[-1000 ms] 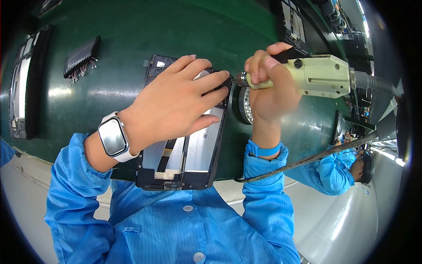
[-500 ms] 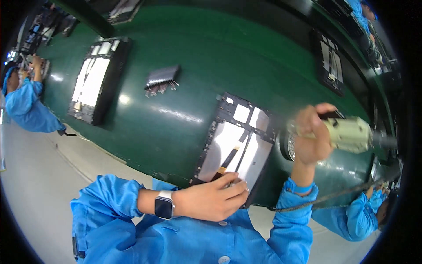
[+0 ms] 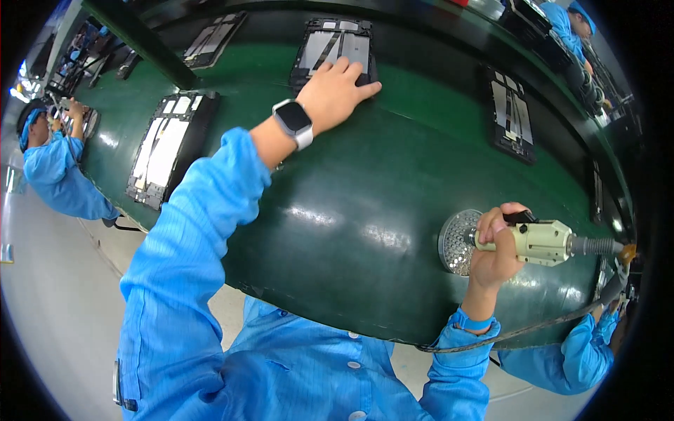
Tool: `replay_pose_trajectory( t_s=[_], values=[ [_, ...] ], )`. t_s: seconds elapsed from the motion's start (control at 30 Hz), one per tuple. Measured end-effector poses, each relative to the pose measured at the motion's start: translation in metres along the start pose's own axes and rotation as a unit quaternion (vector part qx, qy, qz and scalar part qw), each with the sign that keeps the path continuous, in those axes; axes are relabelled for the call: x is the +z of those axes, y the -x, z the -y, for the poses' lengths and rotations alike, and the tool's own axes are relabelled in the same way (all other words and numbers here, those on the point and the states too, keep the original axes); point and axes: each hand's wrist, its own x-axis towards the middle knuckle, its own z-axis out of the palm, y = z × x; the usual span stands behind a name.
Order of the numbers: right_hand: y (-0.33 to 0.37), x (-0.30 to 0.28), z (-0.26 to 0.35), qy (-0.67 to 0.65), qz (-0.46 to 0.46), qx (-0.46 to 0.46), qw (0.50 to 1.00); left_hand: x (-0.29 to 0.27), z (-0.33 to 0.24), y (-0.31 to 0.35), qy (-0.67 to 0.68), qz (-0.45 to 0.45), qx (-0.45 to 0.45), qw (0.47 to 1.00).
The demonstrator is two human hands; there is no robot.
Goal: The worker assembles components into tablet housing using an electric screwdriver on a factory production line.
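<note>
At the far middle of the table, my left hand (image 3: 333, 98) reaches over the near edge of a flat black tablet-like housing (image 3: 351, 48) with silvery panels and dark strips. Its fingers are spread and touch that edge, with the thumb out to the right. Over on the right, my right hand (image 3: 495, 242) is closed around a pale yellow-green electric screwdriver (image 3: 544, 242) lying sideways. The driver's front end is over a round dish (image 3: 455, 262) of small shiny screws; its tip cannot be made out.
On the left is a thick stack of similar housings (image 3: 156, 161). More housings lie at the back left (image 3: 214, 41) and right (image 3: 511, 116). A green post (image 3: 144, 42) rises at the back left. The driver's cable (image 3: 526, 326) crosses my right forearm. Co-workers sit at both sides.
The housing before me has gone to the far middle, with my left hand now stretched out there. My right hand has lowered the screwdriver to the screw dish. My left forearm now covers the dark clump.
</note>
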Motion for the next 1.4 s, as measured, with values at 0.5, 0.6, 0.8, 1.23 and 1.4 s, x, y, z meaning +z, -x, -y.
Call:
replay_pose_trajectory(
  t_s=[0.5,0.6,0.8,1.23,1.4],
  values=[
    [0.004,-0.018,0.004,0.008,-0.015,-0.004,1.000,0.053,-0.200,-0.163,0.369,0.087,-0.116,0.918],
    [0.004,-0.022,0.006,0.031,-0.034,-0.018,0.999,0.059,-0.223,-0.177,0.321,0.048,-0.163,0.932],
    [-0.003,-0.029,0.004,0.037,-0.056,-0.021,0.998,0.069,-0.206,-0.193,0.500,-0.126,-0.243,0.822],
    [-0.011,-0.017,0.000,-0.016,-0.054,0.044,0.997,-0.045,-0.092,0.010,0.728,0.040,-0.401,0.555],
    [-0.015,-0.019,-0.008,-0.022,-0.056,0.028,0.998,-0.099,-0.127,0.113,0.693,0.039,-0.368,0.618]
  ],
)
